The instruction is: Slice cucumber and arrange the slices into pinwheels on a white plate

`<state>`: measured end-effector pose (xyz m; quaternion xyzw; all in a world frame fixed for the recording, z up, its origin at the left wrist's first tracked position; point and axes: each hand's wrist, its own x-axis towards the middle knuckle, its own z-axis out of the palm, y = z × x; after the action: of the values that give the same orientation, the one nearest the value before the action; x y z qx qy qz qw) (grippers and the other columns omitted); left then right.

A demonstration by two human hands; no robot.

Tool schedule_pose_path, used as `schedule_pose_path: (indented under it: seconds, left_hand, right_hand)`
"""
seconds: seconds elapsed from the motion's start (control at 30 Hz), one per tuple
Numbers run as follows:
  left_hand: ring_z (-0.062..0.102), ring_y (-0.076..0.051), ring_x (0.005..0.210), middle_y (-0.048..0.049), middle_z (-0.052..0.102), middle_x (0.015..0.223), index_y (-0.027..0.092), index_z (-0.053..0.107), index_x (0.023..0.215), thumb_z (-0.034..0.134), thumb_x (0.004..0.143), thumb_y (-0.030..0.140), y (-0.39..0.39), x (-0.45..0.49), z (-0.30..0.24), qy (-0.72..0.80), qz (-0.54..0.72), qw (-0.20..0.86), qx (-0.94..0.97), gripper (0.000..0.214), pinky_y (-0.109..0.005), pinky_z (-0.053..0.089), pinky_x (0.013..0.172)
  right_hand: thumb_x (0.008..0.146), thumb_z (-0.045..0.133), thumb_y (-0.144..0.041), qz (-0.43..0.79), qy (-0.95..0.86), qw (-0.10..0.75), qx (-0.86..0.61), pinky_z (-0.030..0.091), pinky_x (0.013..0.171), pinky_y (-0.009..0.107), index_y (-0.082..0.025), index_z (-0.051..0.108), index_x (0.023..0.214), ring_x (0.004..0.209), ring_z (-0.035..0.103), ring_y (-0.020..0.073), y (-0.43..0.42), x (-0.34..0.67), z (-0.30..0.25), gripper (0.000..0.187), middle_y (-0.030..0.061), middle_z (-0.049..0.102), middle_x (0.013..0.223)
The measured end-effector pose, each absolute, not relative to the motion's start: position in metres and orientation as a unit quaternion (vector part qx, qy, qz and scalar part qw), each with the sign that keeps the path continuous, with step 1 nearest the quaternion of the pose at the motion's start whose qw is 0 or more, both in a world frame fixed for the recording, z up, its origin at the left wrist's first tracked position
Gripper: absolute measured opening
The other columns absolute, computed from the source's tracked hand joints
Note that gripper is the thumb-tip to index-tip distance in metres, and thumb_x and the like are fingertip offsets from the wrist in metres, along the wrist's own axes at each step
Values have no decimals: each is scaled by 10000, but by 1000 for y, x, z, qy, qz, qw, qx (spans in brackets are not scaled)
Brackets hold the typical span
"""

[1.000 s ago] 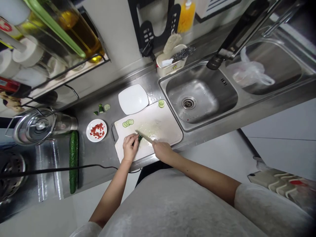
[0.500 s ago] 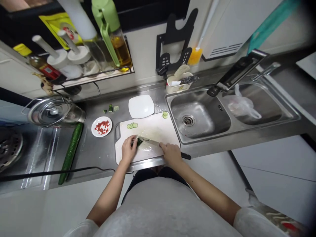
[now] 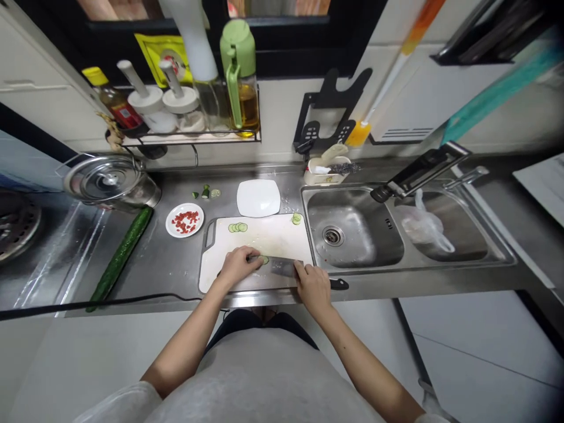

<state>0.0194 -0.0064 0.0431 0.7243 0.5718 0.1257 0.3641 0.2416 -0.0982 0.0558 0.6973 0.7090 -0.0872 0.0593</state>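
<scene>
My right hand (image 3: 314, 288) grips a kitchen knife (image 3: 284, 266); its wide blade points left over the white cutting board (image 3: 229, 241), and the black handle end sticks out past my palm. At the blade's tip, my left hand (image 3: 239, 265) has its fingers closed on a small cucumber slice (image 3: 265, 260) against the blade. A dark green bit of cucumber (image 3: 219, 273) shows at the left edge of that hand, mostly hidden. Toward the board's back lie a row of cucumber slices (image 3: 238, 228) and, in the right corner, a few more slices (image 3: 296, 218).
Behind the board sits a white square plate (image 3: 258, 197). To the left are a round plate (image 3: 169, 229) of chopped red pieces, cucumber ends (image 3: 205, 191), a whole cucumber (image 3: 118, 261) and a lidded pot (image 3: 110, 179). A double sink (image 3: 356, 226) borders the right side.
My view has tilted up. The left hand has shifted from holding the cucumber piece to the knife's tip. The blade now lies flatter, its broad side showing.
</scene>
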Motion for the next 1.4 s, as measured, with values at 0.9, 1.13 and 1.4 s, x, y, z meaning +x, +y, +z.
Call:
schedule_pose_path:
  seconds: [0.9,1.13,1.4]
  left_hand:
    - [616,-159,802,4,698,817,236,615,920,592,773,188,78,19,-4,766,192,314,526,156,-258,390,735]
    - [616,-208,891,-42,701,872,224,601,968,537,812,194,82,23,-4,768,157,268,559,172,-324,359,827]
    - [582,-253,991,-83,689,971,219,685,844,529,821,263,83,23,-3,776,126,223,576,164,-386,352,873]
  right_hand:
    - [846,510,-190,-58,711,86,696,317,776,309,-215,573,1238,887,588,211,-98,259,52,398,80,671,949]
    - [862,485,-188,-65,700,81,706,324,787,317,-218,579,1239,899,593,218,-100,261,53,390,76,683,939]
    - [866,490,-197,-74,693,74,714,321,789,309,-221,587,1236,892,593,206,-99,260,50,383,78,685,937]
